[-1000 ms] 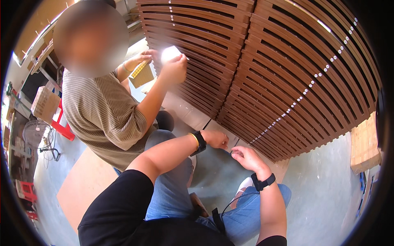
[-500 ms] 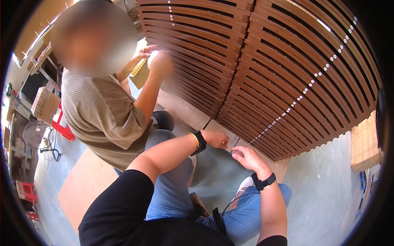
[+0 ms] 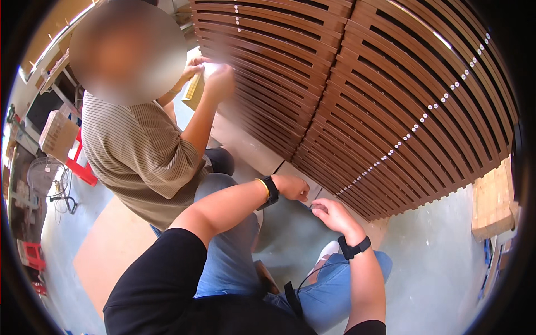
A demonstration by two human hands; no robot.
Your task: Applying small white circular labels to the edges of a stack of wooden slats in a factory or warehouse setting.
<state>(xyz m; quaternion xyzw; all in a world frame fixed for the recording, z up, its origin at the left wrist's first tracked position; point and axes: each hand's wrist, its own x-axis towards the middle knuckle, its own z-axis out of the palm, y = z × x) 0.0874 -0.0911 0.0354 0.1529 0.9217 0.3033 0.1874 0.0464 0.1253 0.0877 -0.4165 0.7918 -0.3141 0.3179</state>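
My left hand (image 3: 293, 187) and my right hand (image 3: 330, 214) are close together at the bottom edge of a large brown slatted wooden panel (image 3: 391, 111) that leans in front of me. Both hands have curled fingers, and they are almost touching a pale strip (image 3: 310, 196) under the panel's lowest slat. Whether either hand pinches something small is hidden. Each wrist wears a black band. I am crouched, with my blue-jeaned knees below my hands.
A co-worker in a striped shirt (image 3: 139, 151) crouches at my left, with both hands (image 3: 215, 78) on a yellowish block (image 3: 194, 89) held against a second slatted panel (image 3: 268, 61). A pale wooden block (image 3: 491, 204) stands at the right. A fan (image 3: 44, 176), a red stool (image 3: 81, 167) and a cardboard sheet (image 3: 109, 251) are at the left.
The co-worker's raised hand has shifted a little to the left along the panel, and the bright patch in it is gone. My own hands have stayed at the panel's bottom edge.
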